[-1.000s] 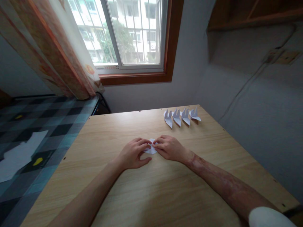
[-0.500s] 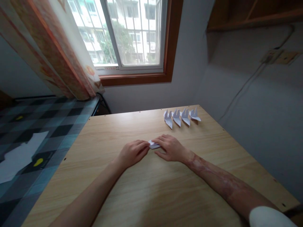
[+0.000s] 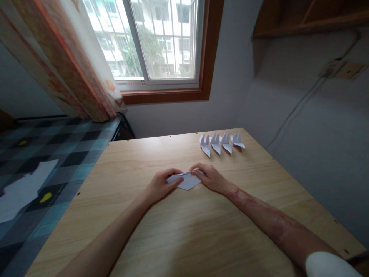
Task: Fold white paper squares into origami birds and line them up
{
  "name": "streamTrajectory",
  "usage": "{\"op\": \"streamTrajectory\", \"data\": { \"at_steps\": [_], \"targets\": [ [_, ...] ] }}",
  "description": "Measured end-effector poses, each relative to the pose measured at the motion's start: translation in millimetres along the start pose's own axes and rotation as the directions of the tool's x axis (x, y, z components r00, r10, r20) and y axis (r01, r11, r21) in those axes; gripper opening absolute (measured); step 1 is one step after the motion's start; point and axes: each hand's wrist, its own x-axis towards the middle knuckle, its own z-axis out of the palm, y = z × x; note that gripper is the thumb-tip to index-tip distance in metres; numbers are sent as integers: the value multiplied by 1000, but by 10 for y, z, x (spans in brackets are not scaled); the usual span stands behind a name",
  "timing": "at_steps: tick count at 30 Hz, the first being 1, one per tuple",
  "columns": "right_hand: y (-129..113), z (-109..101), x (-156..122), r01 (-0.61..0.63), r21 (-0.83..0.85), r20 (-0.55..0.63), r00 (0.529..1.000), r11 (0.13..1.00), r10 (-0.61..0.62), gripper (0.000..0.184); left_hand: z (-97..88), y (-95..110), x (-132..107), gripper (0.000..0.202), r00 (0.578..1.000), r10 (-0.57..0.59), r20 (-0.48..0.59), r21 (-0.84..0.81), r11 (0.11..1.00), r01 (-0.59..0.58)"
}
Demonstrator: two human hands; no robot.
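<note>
A folded piece of white paper (image 3: 188, 182) lies between my hands at the middle of the table, its pointed lower corner toward me. My left hand (image 3: 165, 184) grips its left side, thumb on top and fingers along the far edge. From the right, my right hand (image 3: 210, 176) pinches the far right part between thumb and fingers. The paper's far edge is partly hidden by the fingers. Beyond my right hand, several folded white paper cranes (image 3: 215, 144) stand in a row.
The wooden table (image 3: 138, 154) fills the middle. At left is a bed with a checked cover (image 3: 83, 132), with loose white paper sheets (image 3: 27, 188) on it. A window (image 3: 170, 42) and a curtain (image 3: 75, 57) are ahead; a wall shelf (image 3: 314, 19) hangs at upper right.
My hands have moved slightly apart along the paper. More of it shows now, as a wider piece with a corner pointing toward me. The row of paper cranes stays put.
</note>
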Motion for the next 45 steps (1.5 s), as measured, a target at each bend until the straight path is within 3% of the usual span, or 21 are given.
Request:
{"op": "streamTrajectory", "data": {
  "at_steps": [3, 6, 11, 16, 18, 21, 23, 25, 28, 31, 33, 37, 42, 45],
  "targets": [
    [32, 11, 26, -13, -78, -29, 1000, 997, 11, 25, 18, -12, 18, 25, 1000, 11, 7, 60, 998, -11],
    [67, 32, 48, 1, -211, -11, 1000, 978, -4, 29, 20, -35, 43, 23, 995, 97, 9, 212, 972, -97],
    [81, 48, 65, 26, -332, -27, 999, 943, -38, 25, 13, -117, 70, 18, 983, 170, -64, 350, 927, -137],
    [81, 49, 56, 79, -393, -49, 993, 916, -106, 2, 16, -156, 59, 23, 947, 292, -135, 446, 871, -205],
    [80, 54, 42, 110, -418, -66, 986, 902, -151, 11, 28, -147, 48, 18, 932, 352, -91, 490, 830, -266],
    [67, 64, 13, 199, -450, -30, 971, 871, -237, 19, 60, -113, 29, 22, 913, 401, 76, 505, 774, -382],
    [42, 67, -9, 273, -418, 44, 959, 867, -281, 27, 76, -76, 16, 26, 905, 402, 137, 490, 767, -415],
    [1, 65, -28, 321, -365, 102, 947, 874, -305, 29, 76, -28, 3, 26, 909, 394, 134, 480, 777, -408],
    [-71, 52, -50, 348, -342, 131, 938, 873, -322, 17, 43, 35, -13, 24, 902, 396, 172, 449, 784, -430],
    [-98, 45, -57, 372, -357, 159, 928, 857, -337, 19, 7, 42, -11, 23, 886, 418, 203, 425, 777, -464],
    [-80, 50, -51, 372, -368, 160, 928, 852, -336, 12, -2, 15, 3, 12, 885, 429, 183, 420, 779, -465],
    [-21, 66, -26, 339, -366, 143, 941, 867, -307, 9, 1, -49, 32, 18, 902, 404, 151, 390, 814, -430],
    [-20, 55, -11, 273, -330, 119, 962, 904, -248, 5, -1, -72, 34, 12, 944, 308, 118, 346, 878, -330],
    [-29, 44, -11, 253, -311, 119, 967, 916, -226, 6, -3, -63, 24, 16, 942, 310, 131, 345, 876, -336]
  ]
}}
